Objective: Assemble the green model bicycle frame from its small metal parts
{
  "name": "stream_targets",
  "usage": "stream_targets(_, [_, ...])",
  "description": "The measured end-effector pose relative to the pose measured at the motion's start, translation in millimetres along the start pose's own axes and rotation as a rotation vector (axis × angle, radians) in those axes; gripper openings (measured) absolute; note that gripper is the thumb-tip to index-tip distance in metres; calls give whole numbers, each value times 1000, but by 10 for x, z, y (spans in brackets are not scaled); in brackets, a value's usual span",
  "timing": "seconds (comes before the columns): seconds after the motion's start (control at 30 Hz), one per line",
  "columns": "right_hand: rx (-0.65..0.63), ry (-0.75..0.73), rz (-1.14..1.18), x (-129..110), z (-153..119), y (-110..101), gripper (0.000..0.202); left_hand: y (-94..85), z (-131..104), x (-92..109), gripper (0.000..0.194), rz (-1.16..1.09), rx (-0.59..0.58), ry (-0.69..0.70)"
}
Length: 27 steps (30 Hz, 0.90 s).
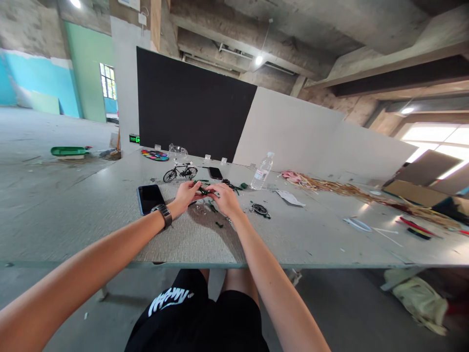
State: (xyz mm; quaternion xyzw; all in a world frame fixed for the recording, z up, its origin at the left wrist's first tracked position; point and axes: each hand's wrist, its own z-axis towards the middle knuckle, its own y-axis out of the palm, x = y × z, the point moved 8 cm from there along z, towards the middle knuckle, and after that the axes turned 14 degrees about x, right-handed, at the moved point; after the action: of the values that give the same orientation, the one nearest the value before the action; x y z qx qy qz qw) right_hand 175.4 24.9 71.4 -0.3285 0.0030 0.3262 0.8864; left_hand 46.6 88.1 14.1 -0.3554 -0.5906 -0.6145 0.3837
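Close together over the table, my left hand (187, 194) and my right hand (224, 197) both have their fingers closed on a small dark green model part (203, 191). Its exact kind is too small to make out. Beyond my left hand a finished-looking model bicycle (180, 172) stands upright. Loose dark green pieces (212, 207) lie below and around my hands, with another small piece (219, 225) nearer me. To the right of my right hand lies a black spoked model wheel (260, 209).
A phone (151, 198) lies beside my left wrist, another phone (215, 173) farther back. A water bottle (262, 171) stands at right, near a paper sheet (289, 198). A paint palette (154, 155) is at the back left. Straw-like strips (330, 187) and red-handled tools (414, 226) lie far right.
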Motion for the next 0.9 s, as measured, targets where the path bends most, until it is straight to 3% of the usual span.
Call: stream_targets(0.9, [-41, 36, -44, 42, -2, 40, 15, -12, 25, -53, 26, 6, 3, -42])
